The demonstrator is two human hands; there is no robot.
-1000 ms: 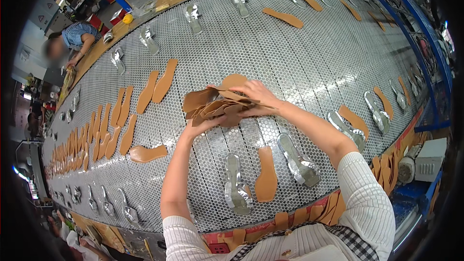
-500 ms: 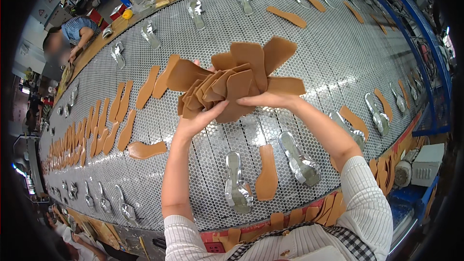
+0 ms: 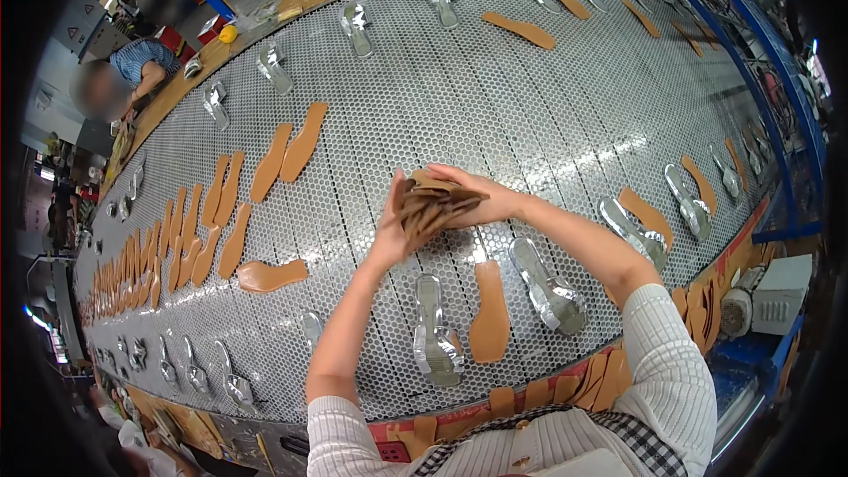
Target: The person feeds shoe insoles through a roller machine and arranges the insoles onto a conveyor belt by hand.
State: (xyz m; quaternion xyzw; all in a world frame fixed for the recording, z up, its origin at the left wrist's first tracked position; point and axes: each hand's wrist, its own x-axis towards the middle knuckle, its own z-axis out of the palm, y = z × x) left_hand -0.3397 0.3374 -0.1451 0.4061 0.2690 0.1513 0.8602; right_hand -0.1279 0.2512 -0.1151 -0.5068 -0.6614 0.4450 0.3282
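Between my two hands is a bundle of brown insoles, gathered upright with their ends toward me. My left hand presses on the bundle's left side, and my right hand wraps round its right side and top. Just below, a single tan insole lies flat on the perforated conveyor belt. A silver sandal lies to its left and another silver sandal to its right.
Many tan insoles lie in rows on the belt's left. Silver sandals line the far edge. More insoles rest along the near edge. A blue frame spans the right side. A person leans at the far left edge.
The insoles were fanned out wide and seen flat; now they are squeezed into a compact upright bundle. Both hands have turned and closed in on its sides.
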